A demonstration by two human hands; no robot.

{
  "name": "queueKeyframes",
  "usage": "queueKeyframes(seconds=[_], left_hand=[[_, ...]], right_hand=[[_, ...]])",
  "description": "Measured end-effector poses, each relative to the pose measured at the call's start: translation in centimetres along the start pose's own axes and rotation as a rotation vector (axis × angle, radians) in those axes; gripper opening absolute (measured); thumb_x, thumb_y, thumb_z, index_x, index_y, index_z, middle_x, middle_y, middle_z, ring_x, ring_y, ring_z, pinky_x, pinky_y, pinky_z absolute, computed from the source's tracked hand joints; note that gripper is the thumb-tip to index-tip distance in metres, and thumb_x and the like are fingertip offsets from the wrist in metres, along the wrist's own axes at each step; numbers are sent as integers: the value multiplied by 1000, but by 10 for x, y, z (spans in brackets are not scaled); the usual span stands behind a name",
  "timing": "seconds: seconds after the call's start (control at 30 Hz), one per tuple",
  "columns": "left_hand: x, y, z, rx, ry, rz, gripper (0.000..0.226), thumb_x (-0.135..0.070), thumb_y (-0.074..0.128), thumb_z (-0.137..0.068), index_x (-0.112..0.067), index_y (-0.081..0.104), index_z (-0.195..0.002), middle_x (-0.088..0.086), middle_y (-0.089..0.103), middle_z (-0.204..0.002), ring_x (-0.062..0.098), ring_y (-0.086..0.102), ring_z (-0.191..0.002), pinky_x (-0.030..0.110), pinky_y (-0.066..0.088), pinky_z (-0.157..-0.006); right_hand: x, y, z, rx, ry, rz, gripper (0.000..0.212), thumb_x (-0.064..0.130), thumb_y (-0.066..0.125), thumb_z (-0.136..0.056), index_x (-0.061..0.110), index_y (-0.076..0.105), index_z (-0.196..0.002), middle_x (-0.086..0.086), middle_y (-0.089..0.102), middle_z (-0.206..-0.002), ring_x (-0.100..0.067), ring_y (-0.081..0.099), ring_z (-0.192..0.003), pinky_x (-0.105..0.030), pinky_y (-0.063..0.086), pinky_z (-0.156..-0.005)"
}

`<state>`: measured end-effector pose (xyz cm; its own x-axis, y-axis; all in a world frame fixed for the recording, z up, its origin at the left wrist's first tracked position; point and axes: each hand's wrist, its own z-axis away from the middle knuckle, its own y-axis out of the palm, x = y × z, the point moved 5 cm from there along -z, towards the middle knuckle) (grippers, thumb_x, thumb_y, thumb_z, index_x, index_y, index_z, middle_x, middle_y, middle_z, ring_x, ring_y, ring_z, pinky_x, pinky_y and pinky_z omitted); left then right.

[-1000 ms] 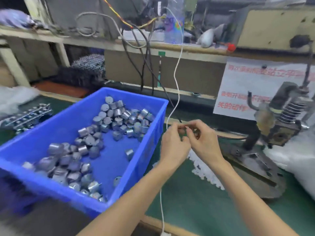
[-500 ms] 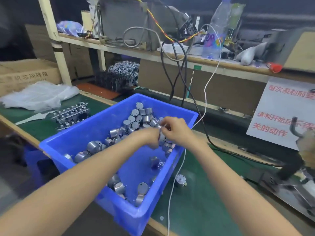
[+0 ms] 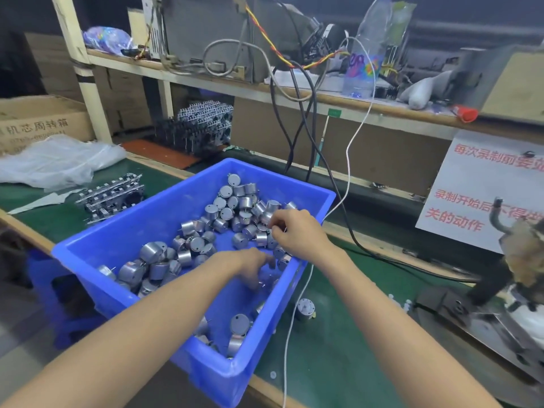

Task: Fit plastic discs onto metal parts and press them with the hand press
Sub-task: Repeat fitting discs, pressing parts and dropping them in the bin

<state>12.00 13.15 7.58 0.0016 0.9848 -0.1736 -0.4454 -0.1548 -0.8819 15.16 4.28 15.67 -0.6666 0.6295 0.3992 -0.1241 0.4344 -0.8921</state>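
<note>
While both forearms reach in from the near edge, a cardboard box printed with characters stands at the far left, with a crumpled clear plastic sheet lying just in front of it on the green mat. To the right of the sheet a stack of metal strips rests on the mat, just beside the left wall of a large blue bin. The bin holds many small round metal parts, heaped mostly toward its far right corner and along its left side, with a few more at the near corner. The left hand dips palm down into the bin's bare middle, and its fingers are blurred, so I cannot tell whether they hold anything. Just beyond it the right hand hangs over the heap by the bin's right wall, fingers curled and fingertips drawn together; whether they pinch something is too small to tell. Outside the bin, 1 loose metal part stands on the mat close to the right wall, beside a thin white cable that runs down from the shelf and across the mat. Farther right a white sign with red characters leans against the back board, and the hand press stands at the right edge on its dark base plate, well apart from both hands.
</note>
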Motion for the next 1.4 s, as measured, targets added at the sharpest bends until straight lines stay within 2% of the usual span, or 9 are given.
queueKeyframes(seconds=[0.17,0.37,0.47,0.6,0.77,0.97,1.1,1.2,1.4], left_hand=[[-29,10,-3,-31,85,73,5,-15,56,-88,-16,51,-88,7,53,-89,22,43,-79,31,39,-72],[-33,11,3,54,89,46,15,-11,56,-87,-12,46,-76,4,43,-75,25,41,-79,22,38,-67],[-20,-29,15,-227,39,427,17,-11,58,-84,-7,58,-101,7,59,-83,24,60,-73,27,47,-63],[-21,-84,38,-612,-6,953,18,-24,67,-80,-13,57,-90,5,64,-79,15,60,-54,20,43,-50],[-86,-92,40,-655,27,849,24,-32,74,-69,-15,57,-66,-6,53,-63,8,49,-62,23,34,-51],[-171,-47,4,-443,208,635,30,-43,58,-88,-23,54,-65,-2,59,-73,14,57,-72,27,41,-60],[-176,23,-31,-322,98,410,14,-22,54,-89,-16,62,-100,8,63,-110,28,57,-104,31,45,-85],[-173,64,-40,-296,129,399,15,-19,64,-83,-14,61,-97,7,60,-110,24,56,-101,30,45,-84],[-174,71,-34,-404,144,457,3,-23,66,-83,-22,64,-85,-6,62,-85,17,59,-86,30,48,-77]], right_hand=[[-1,-6,12,-139,-53,-184,22,3,45,-88,1,66,-93,-4,61,-75,-21,54,-74,-33,43,-67],[-12,-4,24,-212,-104,-267,22,2,46,-91,3,66,-97,0,54,-87,-12,47,-78,-21,34,-74],[-14,-6,25,-218,-92,-279,25,-1,46,-89,3,64,-106,-8,59,-98,-17,54,-85,-28,43,-79],[-14,-13,37,-222,-134,-397,48,-3,52,-81,12,52,-127,4,59,-112,-12,57,-103,-21,44,-89],[-50,-40,75,-433,-29,-513,36,11,69,-82,19,54,-114,27,62,-87,5,60,-76,-10,43,-65],[-128,-39,154,-495,345,-594,27,18,68,-83,23,46,-98,-4,65,-88,-22,63,-79,-37,50,-71],[-160,-18,215,-495,481,-712,23,11,61,-88,27,55,-104,2,63,-83,-18,63,-76,-31,52,-68],[-161,2,246,-461,482,-777,27,6,58,-91,28,60,-106,9,58,-70,-9,53,-58,-24,46,-57],[-165,26,267,-499,581,-905,22,3,61,-89,14,55,-108,-3,65,-89,-9,61,-62,-21,46,-55]])
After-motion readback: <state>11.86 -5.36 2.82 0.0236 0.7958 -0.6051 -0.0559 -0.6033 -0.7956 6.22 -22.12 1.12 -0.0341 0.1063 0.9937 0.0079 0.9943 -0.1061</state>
